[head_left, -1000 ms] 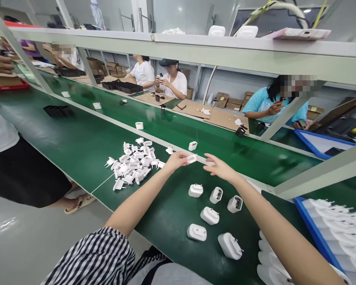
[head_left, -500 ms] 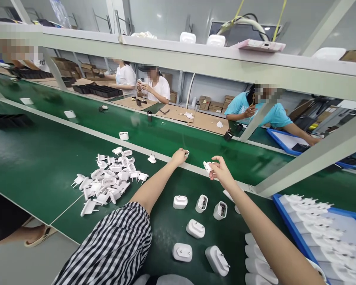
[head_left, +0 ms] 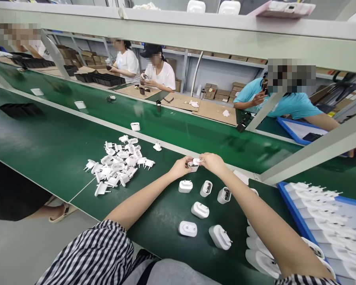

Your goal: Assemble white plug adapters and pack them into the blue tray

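My left hand [head_left: 180, 166] and my right hand [head_left: 213, 161] meet over the green belt [head_left: 62, 150]. The left pinches a small white charger shell [head_left: 192, 166]. The right presses a white plug insert [head_left: 197, 160] onto its top. Just below them on the belt lie several white charger bodies [head_left: 199, 209], some with prongs up. A heap of white plug inserts [head_left: 118, 163] sits to the left of my hands.
A blue tray [head_left: 299, 225] of finished white chargers stands at the right. Grey frame bars [head_left: 311, 148] cross above the belt. Other people sit working across the line. Someone's sandalled foot [head_left: 59, 211] stands at left on the floor.
Both hands have drawn back from the belt's far edge and come together. The shell in the left and the insert in the right now touch.
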A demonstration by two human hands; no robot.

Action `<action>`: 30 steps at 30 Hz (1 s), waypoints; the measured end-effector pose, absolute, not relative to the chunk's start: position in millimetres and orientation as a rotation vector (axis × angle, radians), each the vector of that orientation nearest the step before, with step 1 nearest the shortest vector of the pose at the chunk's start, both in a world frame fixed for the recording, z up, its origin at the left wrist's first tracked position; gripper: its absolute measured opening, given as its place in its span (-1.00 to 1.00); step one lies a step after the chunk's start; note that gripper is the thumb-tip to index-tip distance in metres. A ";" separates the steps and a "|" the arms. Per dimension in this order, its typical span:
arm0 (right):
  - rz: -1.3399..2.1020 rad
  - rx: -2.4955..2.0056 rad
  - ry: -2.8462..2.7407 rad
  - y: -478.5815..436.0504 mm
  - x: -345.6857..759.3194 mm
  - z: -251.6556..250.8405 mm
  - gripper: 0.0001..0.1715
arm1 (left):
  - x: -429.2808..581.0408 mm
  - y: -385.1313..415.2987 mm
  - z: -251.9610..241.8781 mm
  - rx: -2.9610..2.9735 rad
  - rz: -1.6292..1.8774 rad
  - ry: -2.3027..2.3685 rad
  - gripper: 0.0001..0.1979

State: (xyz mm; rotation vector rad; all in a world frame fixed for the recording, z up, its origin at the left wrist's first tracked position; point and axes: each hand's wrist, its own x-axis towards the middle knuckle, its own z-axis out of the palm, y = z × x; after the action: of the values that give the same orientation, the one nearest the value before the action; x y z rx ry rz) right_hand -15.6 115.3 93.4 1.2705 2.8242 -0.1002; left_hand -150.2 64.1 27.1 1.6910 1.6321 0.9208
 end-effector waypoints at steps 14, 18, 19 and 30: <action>-0.094 1.033 2.772 112.1 -32.8 85.8 -0.75 | -153.6 59.5 27.5 1.730 0.870 1.649 -0.65; -0.119 1.022 2.718 114.9 -36.6 85.3 -0.76 | -151.6 57.9 49.7 1.906 0.517 1.796 -0.68; -0.115 1.023 2.700 115.4 -38.3 86.5 -0.76 | -149.8 59.0 56.7 1.910 0.409 1.842 -0.69; -0.127 0.880 2.608 121.9 -46.9 93.4 -0.79 | -147.2 89.9 83.7 1.734 -0.014 1.730 -0.92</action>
State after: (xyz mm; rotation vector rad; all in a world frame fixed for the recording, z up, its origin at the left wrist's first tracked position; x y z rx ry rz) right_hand -46.9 121.9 93.4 0.8804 2.6077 -0.1275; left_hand -147.2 89.9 83.7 1.7342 1.7301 -0.0138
